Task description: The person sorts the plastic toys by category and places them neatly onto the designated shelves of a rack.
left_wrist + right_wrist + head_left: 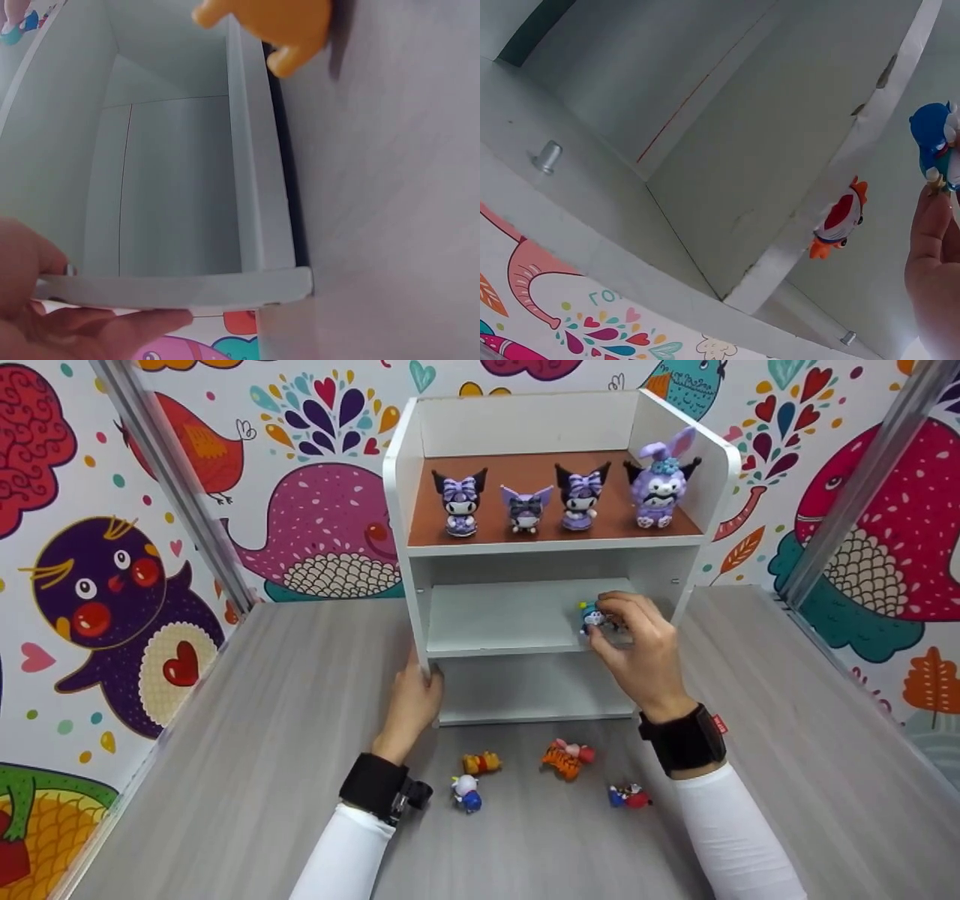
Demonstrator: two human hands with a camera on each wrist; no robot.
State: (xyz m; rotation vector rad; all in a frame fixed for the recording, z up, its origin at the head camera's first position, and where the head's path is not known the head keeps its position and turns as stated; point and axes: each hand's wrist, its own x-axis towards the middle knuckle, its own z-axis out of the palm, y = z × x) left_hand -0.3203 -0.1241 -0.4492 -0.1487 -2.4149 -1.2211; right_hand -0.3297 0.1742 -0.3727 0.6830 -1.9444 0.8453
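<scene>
My left hand (416,697) grips the left side panel of a white shelf unit (397,480), thumb inside and fingers outside; the left wrist view shows this panel edge (172,291) between them. At the right part of the middle shelf (502,615), my right hand (641,649) pinches a small blue figurine (930,139) between thumb and fingers. Near it in the right wrist view, a red, white and orange figurine (842,217) shows by a shelf edge. Fingers hide part of the blue figurine.
Purple-and-black figurines (460,506) stand along the brown top shelf (525,461). Before the unit lie a yellow figurine (481,763), a white-and-blue one (466,793), an orange striped one with pink (564,760) and a red-and-blue one (630,796) on the grey table (300,697). Patterned walls surround it.
</scene>
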